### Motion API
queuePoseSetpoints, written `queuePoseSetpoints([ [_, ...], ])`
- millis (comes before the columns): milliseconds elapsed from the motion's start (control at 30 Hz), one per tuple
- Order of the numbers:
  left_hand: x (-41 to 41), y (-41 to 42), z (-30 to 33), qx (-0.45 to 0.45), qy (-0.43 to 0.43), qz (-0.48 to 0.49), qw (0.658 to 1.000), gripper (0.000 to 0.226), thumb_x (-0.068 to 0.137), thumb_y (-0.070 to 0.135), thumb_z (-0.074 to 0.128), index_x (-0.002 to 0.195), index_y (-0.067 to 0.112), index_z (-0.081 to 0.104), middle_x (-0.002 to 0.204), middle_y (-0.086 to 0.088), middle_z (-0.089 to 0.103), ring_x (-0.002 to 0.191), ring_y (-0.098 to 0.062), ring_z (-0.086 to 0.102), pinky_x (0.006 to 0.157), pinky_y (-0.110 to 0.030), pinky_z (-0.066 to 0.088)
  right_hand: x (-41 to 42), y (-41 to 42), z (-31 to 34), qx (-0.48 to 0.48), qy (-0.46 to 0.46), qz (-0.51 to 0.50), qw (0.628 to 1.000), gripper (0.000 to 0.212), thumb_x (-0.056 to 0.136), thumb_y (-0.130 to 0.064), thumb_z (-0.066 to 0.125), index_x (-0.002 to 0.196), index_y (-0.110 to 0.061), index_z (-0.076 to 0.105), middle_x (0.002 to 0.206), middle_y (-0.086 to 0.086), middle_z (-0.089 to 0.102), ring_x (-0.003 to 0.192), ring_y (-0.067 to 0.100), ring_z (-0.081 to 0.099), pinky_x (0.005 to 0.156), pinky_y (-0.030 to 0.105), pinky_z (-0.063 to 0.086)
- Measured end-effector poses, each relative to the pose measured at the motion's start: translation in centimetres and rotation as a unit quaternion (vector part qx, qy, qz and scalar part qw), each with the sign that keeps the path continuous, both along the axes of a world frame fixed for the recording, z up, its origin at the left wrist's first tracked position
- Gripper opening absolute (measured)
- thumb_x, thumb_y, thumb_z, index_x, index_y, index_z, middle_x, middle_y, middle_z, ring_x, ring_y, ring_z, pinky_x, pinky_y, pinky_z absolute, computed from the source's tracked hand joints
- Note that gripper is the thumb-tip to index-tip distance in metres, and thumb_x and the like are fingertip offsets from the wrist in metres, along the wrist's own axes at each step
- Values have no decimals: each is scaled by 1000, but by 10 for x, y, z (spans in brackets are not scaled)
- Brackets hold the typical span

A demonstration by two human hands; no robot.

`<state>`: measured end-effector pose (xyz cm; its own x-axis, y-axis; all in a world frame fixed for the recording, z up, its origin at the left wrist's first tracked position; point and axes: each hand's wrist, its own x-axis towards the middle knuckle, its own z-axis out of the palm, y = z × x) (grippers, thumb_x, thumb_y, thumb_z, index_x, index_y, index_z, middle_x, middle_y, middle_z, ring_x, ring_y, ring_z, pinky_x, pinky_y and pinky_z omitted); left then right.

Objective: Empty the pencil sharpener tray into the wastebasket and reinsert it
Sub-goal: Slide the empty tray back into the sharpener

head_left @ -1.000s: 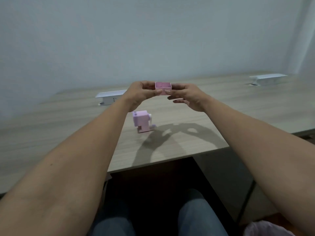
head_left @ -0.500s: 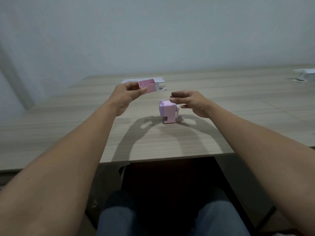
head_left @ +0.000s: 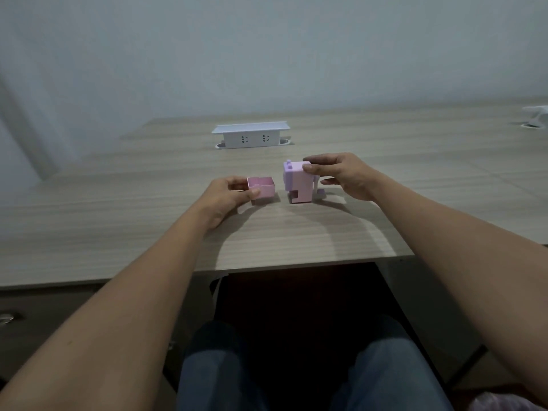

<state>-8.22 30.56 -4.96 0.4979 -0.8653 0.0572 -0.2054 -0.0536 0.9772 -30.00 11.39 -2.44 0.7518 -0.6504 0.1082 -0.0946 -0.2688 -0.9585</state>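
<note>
Wood-grain desk (head_left: 148, 232) under a pale wall, a socket box (head_left: 250, 135) at its far side. I see my left hand (head_left: 225, 197) pinching the pink tray (head_left: 261, 187), open side up, just left of the sharpener (head_left: 298, 182). My right hand (head_left: 341, 175) grips the sharpener's top, standing upright on the desk.

One tray (head_left: 261, 187), one sharpener (head_left: 298, 180), two socket boxes (head_left: 251, 134), two hands (head_left: 221, 200).

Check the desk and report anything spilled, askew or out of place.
Nothing spilled. The only thing out of place is the small pink plastic tray, held by the left hand beside the lilac pencil sharpener, whose open slot faces it; the right hand steadies the sharpener.
</note>
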Motion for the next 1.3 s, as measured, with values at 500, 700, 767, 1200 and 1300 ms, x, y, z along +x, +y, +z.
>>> queuePoseSetpoints([
  [500, -16, -14, 1, 46, -20, 6, 999, 50, 80, 11, 81, 128, 4, 66, 119, -13, 71, 112, -26, 67, 94, -32, 54, -2, 0, -3, -1, -4, 0, 1000, 45, 85, -32, 78, 127, -18, 71, 126, -4, 72, 112, 11, 63, 91, 29, 47],
  [700, -21, -15, 2, 52, -39, 4, 998, 44, 82, 10, 79, 124, 3, 68, 111, -10, 72, 84, -10, 65, 71, -18, 52, -2, 1, -2, 1, -5, 4, 1000, 45, 85, -30, 78, 128, -18, 70, 126, -6, 71, 110, 6, 64, 88, 27, 47],
  [767, -23, -16, 1, 53, -48, 0, 997, 43, 82, 12, 80, 122, 4, 69, 101, -5, 73, 81, -9, 66, 68, -15, 53, -2, 1, -2, 2, -7, 5, 1000, 44, 86, -30, 78, 127, -18, 70, 125, -7, 71, 108, 5, 64, 86, 26, 47],
  [1200, -31, -21, 1, 32, -28, -8, 999, 39, 85, 9, 77, 123, 3, 70, 91, 1, 74, 67, 2, 69, 63, -8, 54, -1, 1, -7, 7, -19, -6, 1000, 47, 85, -33, 78, 128, -16, 71, 125, -4, 73, 108, 6, 65, 89, 26, 46],
  [1300, -32, -20, 4, 40, -19, -11, 999, 38, 87, 10, 75, 124, 4, 68, 96, -2, 74, 75, -4, 69, 61, -7, 54, -3, 1, -6, 9, -19, -7, 1000, 46, 86, -32, 77, 128, -15, 70, 126, -4, 72, 108, 5, 65, 90, 27, 47],
])
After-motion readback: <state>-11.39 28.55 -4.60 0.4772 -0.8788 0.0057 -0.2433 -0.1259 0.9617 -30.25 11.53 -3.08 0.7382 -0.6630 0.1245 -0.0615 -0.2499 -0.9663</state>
